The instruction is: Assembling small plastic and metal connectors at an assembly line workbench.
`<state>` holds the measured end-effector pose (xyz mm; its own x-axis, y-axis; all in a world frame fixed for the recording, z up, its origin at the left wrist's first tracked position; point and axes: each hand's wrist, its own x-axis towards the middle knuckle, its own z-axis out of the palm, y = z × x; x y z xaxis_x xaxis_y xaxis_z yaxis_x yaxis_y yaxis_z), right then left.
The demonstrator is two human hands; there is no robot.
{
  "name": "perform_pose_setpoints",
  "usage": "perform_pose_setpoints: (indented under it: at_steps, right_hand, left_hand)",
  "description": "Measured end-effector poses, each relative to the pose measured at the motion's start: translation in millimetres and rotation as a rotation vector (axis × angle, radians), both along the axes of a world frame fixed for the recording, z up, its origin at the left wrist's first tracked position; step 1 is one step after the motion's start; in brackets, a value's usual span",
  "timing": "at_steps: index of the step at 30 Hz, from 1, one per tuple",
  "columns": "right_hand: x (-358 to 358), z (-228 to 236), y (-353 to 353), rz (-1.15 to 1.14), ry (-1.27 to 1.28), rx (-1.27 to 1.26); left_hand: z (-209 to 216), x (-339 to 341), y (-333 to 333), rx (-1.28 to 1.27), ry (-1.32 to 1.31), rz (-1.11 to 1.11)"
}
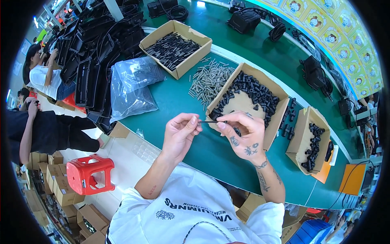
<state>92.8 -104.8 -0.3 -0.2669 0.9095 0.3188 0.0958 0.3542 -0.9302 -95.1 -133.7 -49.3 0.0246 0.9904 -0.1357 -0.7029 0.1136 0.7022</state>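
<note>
Between my two hands, over the near edge of the green table, a thin dark pin is held level. My left hand pinches one end of it between thumb and fingers. The fingertips of my right hand close on the other end, just in front of a cardboard box of small black plastic fittings. Beyond my hands lies a loose pile of metal pins. A second cardboard box holds many thin black pins. What the pin's ends look like is hidden by my fingertips.
A clear plastic bag lies at the table's left, beside heaped black housings. Another box of black parts stands to the right. A red stool is on the floor. People stand and sit at the left; cabled black units line the back.
</note>
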Motion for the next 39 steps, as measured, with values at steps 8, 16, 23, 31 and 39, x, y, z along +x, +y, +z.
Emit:
perform_pose_setpoints:
  at_steps: [8, 16, 23, 31, 39]
  right_hand:
    - [1.7, -6.6, 0.5, 0.038, 0.001, 0.043]
    - [-7.9, -8.9, -12.7, -0.023, -0.175, 0.224]
    - [-11.7, -14.5, -16.3, -0.057, -0.315, 0.485]
    - [-1.3, -8.6, -11.7, -0.125, -0.263, 0.281]
    - [1.5, -19.4, 3.6, 0.024, -0.446, 0.461]
  left_hand:
    - [1.7, 2.8, 1.1, -0.033, 0.011, 0.017]
    - [0.2, 18.2, -4.7, 0.102, 0.105, 0.062]
    - [-17.6, 22.4, -5.7, -0.017, -0.456, -0.139]
    - [12.2, 14.9, -7.2, -0.010, 0.135, -0.156]
    - [30.2, -78.4, 156.4, 0.420, 1.354, 0.352]
